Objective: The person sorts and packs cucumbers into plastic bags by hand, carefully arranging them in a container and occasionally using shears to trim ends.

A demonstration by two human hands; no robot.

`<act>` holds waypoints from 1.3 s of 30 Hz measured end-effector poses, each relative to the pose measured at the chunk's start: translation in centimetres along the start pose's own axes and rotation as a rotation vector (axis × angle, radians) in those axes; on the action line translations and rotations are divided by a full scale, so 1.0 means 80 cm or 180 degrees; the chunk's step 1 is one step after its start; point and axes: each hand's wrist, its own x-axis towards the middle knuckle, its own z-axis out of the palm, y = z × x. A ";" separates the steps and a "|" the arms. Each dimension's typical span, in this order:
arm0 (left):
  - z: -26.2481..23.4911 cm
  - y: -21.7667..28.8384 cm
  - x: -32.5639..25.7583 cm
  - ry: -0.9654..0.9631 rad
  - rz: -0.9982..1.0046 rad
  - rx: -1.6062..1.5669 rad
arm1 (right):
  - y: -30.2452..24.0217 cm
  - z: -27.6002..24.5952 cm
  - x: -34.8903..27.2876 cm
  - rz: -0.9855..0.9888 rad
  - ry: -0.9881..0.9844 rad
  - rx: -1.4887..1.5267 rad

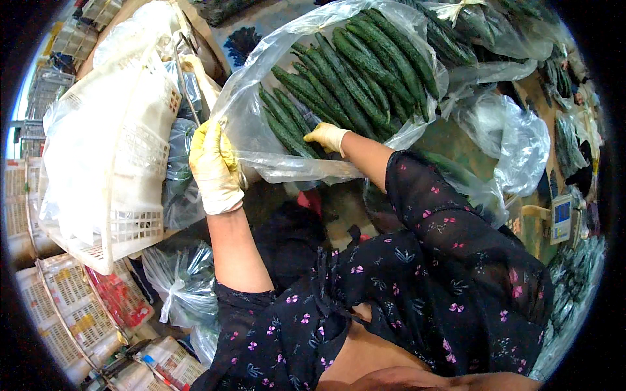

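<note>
Many cucumbers [352, 72] lengthwise, lower-left to upper-right.

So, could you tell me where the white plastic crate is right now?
In the head view the white plastic crate sits at the person's left, tilted, just beside the left hand gripping the clear bag.

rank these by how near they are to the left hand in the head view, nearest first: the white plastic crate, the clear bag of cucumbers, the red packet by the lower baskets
1. Clear bag of cucumbers: the left hand grips its open edge, upper centre.
2. White plastic crate: just to the hand's left, tilted.
3. Red packet: farthest, lower left among the baskets.
</note>
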 end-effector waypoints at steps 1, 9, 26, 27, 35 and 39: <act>0.002 -0.002 0.001 -0.0027 -0.0001 -0.0020 | 0.001 -0.016 0.002 0.0172 -0.0310 -0.0197; 0.005 0.000 0.000 -0.0098 -0.0107 0.0127 | 0.003 -0.014 -0.078 -0.0518 0.0461 -0.2730; 0.008 -0.005 0.003 -0.0246 -0.0186 0.0009 | -0.058 -0.084 -0.147 -0.0989 0.2590 -0.4575; 0.006 -0.004 0.003 -0.0234 -0.0180 0.0020 | -0.074 -0.072 -0.156 -0.0768 0.2490 -0.4349; 0.007 -0.004 0.002 -0.0277 -0.0136 -0.0034 | -0.069 -0.066 -0.119 -0.0297 0.2621 -0.3479; -0.005 -0.008 0.005 -0.0196 -0.0194 0.0016 | -0.088 -0.052 -0.150 -0.0512 0.2138 -0.2453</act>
